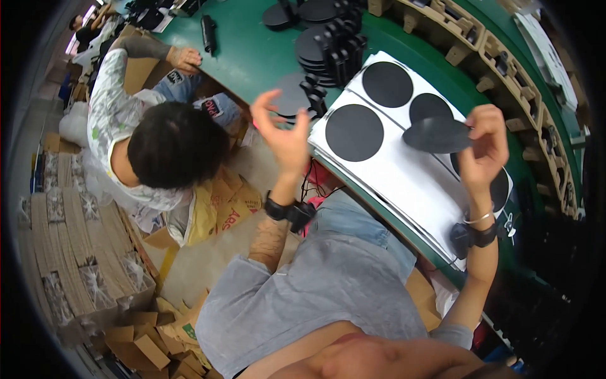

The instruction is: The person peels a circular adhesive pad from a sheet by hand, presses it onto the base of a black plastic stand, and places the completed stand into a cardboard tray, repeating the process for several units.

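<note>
Pinching a black disc by its edge in the right hand, over white sheets at a height hard to tell, partly hiding black circles. Spreading the left hand, unclenched.

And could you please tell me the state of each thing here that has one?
Bare left hand: raised, open, empty.
Thin round black disc: tilted, pinched at its edge.
Bare right hand: closed on that disc's edge.
White rectangular sheets: stacked, lying flat.
Black round-based parts: stacked on the green table.
Brown cardboard box: open.
Yellow printed bag: crumpled.
</note>
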A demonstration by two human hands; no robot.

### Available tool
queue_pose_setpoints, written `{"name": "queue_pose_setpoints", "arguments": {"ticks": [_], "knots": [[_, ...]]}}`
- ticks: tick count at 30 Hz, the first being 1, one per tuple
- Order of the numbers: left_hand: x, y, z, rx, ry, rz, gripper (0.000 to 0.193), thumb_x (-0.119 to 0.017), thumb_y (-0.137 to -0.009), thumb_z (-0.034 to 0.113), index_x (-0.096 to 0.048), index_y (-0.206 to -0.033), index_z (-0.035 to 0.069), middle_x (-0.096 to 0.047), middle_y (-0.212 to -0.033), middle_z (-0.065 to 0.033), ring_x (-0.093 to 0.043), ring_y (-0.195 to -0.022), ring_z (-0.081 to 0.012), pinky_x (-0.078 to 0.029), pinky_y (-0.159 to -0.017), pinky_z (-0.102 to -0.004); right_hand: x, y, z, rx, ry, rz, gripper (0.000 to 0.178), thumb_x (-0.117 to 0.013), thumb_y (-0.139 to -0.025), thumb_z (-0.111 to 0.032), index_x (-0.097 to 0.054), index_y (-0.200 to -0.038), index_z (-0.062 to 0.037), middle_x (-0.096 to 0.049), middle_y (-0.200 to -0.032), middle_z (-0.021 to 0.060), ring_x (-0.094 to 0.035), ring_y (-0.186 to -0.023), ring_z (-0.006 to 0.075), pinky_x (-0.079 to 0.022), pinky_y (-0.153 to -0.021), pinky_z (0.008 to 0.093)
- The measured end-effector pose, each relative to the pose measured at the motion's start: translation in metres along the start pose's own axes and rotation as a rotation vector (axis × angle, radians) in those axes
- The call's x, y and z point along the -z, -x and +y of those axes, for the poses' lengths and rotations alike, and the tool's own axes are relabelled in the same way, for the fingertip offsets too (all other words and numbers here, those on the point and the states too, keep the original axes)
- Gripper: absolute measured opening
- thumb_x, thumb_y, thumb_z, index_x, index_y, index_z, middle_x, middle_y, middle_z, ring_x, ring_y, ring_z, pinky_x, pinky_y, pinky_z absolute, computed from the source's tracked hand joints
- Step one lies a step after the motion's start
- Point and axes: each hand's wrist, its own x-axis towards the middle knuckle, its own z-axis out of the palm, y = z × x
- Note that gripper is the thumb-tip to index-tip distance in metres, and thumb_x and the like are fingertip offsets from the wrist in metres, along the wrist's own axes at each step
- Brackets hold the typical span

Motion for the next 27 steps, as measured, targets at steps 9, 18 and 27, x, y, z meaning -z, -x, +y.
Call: {"name": "queue_pose_setpoints", "arguments": {"ticks": [9, 18, 27], "knots": [[0.019, -0.105, -0.055, -0.154, -0.292, -0.898, 0.079, -0.083, -0.054, 0.005, -0.052, -0.127, 0.002, -0.053, -0.126, -0.0116, -0.05, -0.115, -0.0245, -0.039, -0.101, -0.0329, -0.03, 0.011, -0.006, -0.058, -0.058, -0.108, 0.024, -0.063, -0.065, 0.013, -0.056, -0.083, -0.0005, -0.054, -0.09, 0.0096, -0.057, -0.085, 0.0208, -0.047, -0.076, 0.0295], [0.047, -0.058, -0.005, 0.179, 0.679, -0.245, 0.078, -0.066, -0.07, 0.008, -0.037, -0.142, 0.004, -0.045, -0.137, -0.0139, -0.046, -0.122, -0.025, -0.039, -0.101, -0.0339, -0.037, 0.017, -0.027, -0.295, -0.291, 0.046, 0.019, -0.069, -0.071, 0.015, -0.061, -0.083, 0.0025, -0.06, -0.087, 0.0098, -0.059, -0.072, 0.0123, -0.05, -0.062, 0.0219], [-0.004, 0.038, 0.09, 0.268, 1.292, -0.602, 0.085, -0.037, -0.088, 0.066, -0.016, -0.151, 0.014, -0.034, -0.142, -0.0347, -0.043, -0.127, -0.0476, -0.035, -0.106, -0.054, -0.046, 0.029, -0.051, -0.62, -0.792, 0.03, 0.017, -0.069, -0.08, 0.007, -0.055, -0.086, 0.0, -0.059, -0.084, 0.0074, -0.061, -0.068, 0.0117, -0.053, -0.055, 0.0231]]}}
